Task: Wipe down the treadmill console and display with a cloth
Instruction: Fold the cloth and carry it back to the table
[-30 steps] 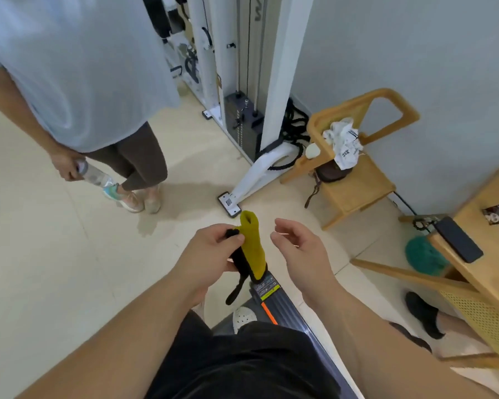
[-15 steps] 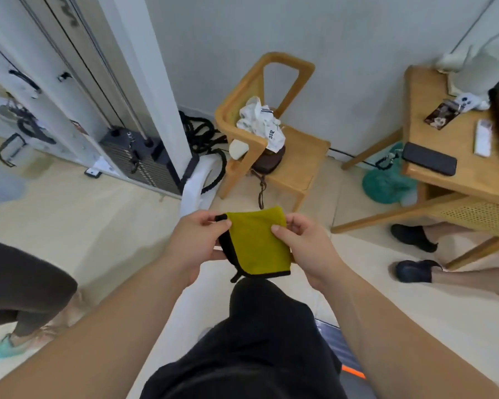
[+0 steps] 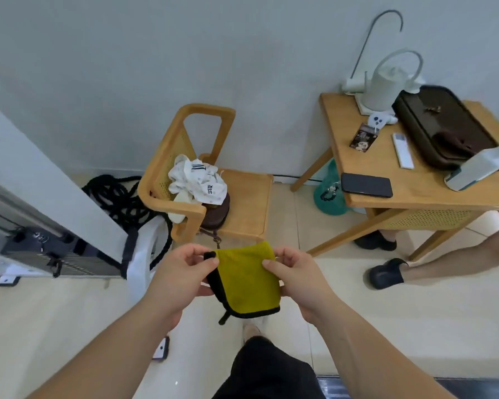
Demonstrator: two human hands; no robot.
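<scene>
A yellow cloth (image 3: 247,279) with a black edge hangs folded between both my hands at chest height, over the floor. My left hand (image 3: 177,276) pinches its upper left corner. My right hand (image 3: 298,279) pinches its upper right edge. The treadmill console and display are out of view; only a dark strip of the treadmill (image 3: 415,387) shows at the bottom right.
A wooden chair (image 3: 251,203) with white clothes and a brown bag stands ahead by the wall. A wooden table (image 3: 421,194) at right carries a phone, a remote, a kettle and a dark tray. Another person's feet (image 3: 386,273) rest under it. A white cable machine (image 3: 55,203) is at left.
My view has swung right, from the cable machine and a standing person to the chair and table. My right hand took hold of the cloth, and both hands spread it flat.
</scene>
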